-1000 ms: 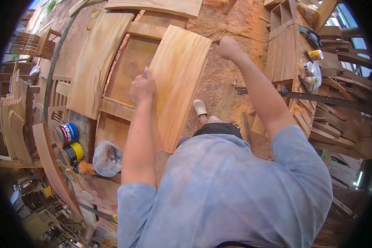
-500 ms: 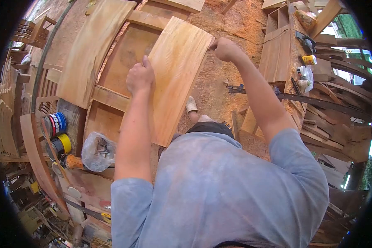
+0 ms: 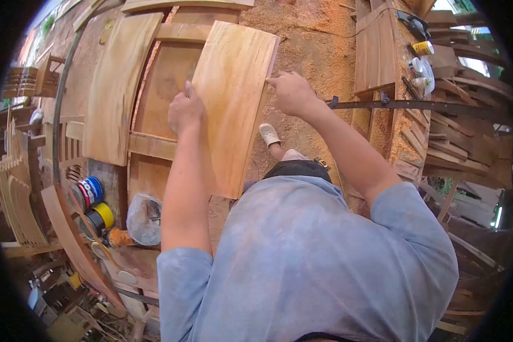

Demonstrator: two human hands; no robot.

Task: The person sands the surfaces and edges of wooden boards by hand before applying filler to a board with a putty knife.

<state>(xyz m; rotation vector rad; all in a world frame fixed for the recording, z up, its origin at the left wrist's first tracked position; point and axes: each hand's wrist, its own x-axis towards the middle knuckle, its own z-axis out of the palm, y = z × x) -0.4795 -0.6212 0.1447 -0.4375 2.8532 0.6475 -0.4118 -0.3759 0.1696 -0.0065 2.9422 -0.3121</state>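
A wide pale wooden board (image 3: 233, 97) stands tilted in front of me, its lower end close to my shirt. My left hand (image 3: 186, 109) grips its left edge, with the thumb up and the fingers hidden behind the board. At the right edge is my right hand (image 3: 292, 92), its fingers curled and the fingertips at the board's side; whether they pinch anything there is too small to tell. Beyond the left hand lies a wooden frame with panels (image 3: 154, 145), and another pale board (image 3: 122, 85) rests on its left part.
Cans (image 3: 90, 191) and a plastic bag of hardware (image 3: 145, 219) sit at the lower left. A long metal bar clamp (image 3: 416, 105) extends to the right, near a wooden box (image 3: 376, 51) and a yellow container (image 3: 423, 48). Sawdust covers the floor (image 3: 308, 40).
My right hand has moved down along the board's right edge. The view has shifted, and the board now appears slightly more upright.
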